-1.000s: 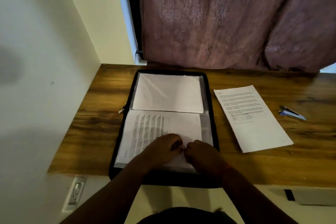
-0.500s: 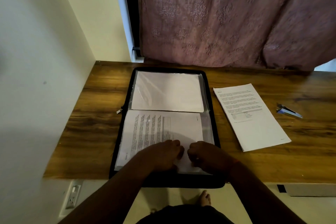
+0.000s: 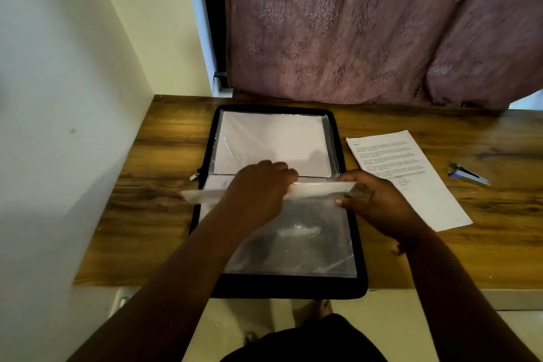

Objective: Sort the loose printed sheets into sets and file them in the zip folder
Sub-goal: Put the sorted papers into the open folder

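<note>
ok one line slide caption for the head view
Both hands, left hand and right hand, turn a filled sleeve in the open zip folder; printed sheets wait beside it.

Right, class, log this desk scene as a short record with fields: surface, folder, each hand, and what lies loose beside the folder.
surface: wooden desk
folder: zip folder lying open, clear sleeves inside
left hand: left hand grips the filled sleeve, lifted edge-on
right hand: right hand pinches that sleeve's right end
loose paper: printed sheets right of the folder
other: stapler further right
</note>
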Motion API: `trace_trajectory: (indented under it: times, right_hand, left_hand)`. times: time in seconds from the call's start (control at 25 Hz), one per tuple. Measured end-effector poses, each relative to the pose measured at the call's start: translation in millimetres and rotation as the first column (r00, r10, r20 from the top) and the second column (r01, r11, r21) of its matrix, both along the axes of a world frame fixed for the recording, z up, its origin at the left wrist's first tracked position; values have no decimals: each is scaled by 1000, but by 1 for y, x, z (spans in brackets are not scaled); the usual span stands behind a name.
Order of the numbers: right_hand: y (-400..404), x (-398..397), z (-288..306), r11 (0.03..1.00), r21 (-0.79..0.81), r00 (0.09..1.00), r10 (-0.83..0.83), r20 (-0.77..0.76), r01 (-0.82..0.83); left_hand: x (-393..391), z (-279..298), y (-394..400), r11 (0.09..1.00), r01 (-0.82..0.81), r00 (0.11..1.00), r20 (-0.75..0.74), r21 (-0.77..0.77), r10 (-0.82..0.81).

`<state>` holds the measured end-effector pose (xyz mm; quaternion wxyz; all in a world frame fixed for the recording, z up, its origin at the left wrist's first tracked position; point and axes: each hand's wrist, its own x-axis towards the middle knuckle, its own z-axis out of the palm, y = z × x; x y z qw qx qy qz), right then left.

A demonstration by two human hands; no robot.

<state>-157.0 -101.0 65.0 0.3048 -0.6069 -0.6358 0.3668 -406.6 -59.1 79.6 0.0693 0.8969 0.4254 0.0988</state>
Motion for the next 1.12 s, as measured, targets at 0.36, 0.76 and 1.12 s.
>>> trace_trajectory:
  times: [0.36,0.76,1.12]
  right_hand:
    - [87,-2,-14,967,-18,919,-247,-306,254]
    - [216,11,-78,896,-219,913,-405,-46,386]
    - [160,12,-110,997,-34,916,-51,397,70]
  left_hand:
    - [30,17,106,905,-197,968,223,377,117]
    - [53,-101,93,949,-284,947,-192,-136,256]
    - [63,-132,95,905,-353,903,-339,-237,263]
